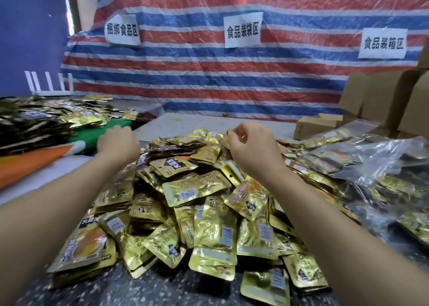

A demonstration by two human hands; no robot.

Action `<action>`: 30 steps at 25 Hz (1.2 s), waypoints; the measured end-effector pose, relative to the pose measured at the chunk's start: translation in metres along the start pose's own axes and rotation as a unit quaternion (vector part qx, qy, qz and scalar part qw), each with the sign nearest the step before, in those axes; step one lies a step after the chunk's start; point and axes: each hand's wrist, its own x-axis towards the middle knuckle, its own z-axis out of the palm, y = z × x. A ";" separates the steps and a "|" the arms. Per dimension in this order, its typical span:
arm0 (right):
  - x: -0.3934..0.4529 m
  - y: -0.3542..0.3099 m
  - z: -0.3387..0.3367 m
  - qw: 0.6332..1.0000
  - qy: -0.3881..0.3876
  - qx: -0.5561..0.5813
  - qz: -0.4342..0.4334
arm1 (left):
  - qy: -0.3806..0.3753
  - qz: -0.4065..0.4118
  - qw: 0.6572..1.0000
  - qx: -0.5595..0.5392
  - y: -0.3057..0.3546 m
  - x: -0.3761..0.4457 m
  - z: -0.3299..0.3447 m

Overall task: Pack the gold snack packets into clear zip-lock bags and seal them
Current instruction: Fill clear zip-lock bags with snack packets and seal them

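A big heap of gold snack packets covers the table in front of me. Both my arms reach out over it. My right hand hovers above the far side of the heap with its fingers curled, and thumb and forefinger pinch the edge of a gold snack packet. My left hand is at the heap's far left edge, back of the hand up; its fingers point away and down and are hidden. Clear zip-lock bags holding gold packets lie heaped at the right.
A second pile of gold packets lies at the far left, beside green cloth and orange cloth. Cardboard boxes stand at the back right. A striped tarp with paper signs closes the back.
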 end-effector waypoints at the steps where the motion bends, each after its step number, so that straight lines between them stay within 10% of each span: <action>1: 0.001 -0.004 0.001 1.000 0.000 0.009 0.001 | -0.030 -0.028 0.998 0.037 -0.016 0.002 0.010; 5: -0.001 -0.009 0.008 1.000 -0.011 0.023 -0.003 | -0.109 -0.160 0.975 0.113 -0.048 0.003 0.041; 18: -0.006 -0.001 0.015 0.998 -0.043 0.043 0.031 | -0.221 -0.107 0.945 0.218 -0.051 0.009 0.025; 25: -0.007 0.000 0.010 0.996 -0.011 0.072 0.047 | -0.003 -0.038 0.986 0.162 -0.030 -0.007 0.003; 30: -0.002 -0.009 0.007 0.993 0.014 0.108 0.055 | 0.172 0.156 0.972 -0.020 0.044 -0.039 -0.027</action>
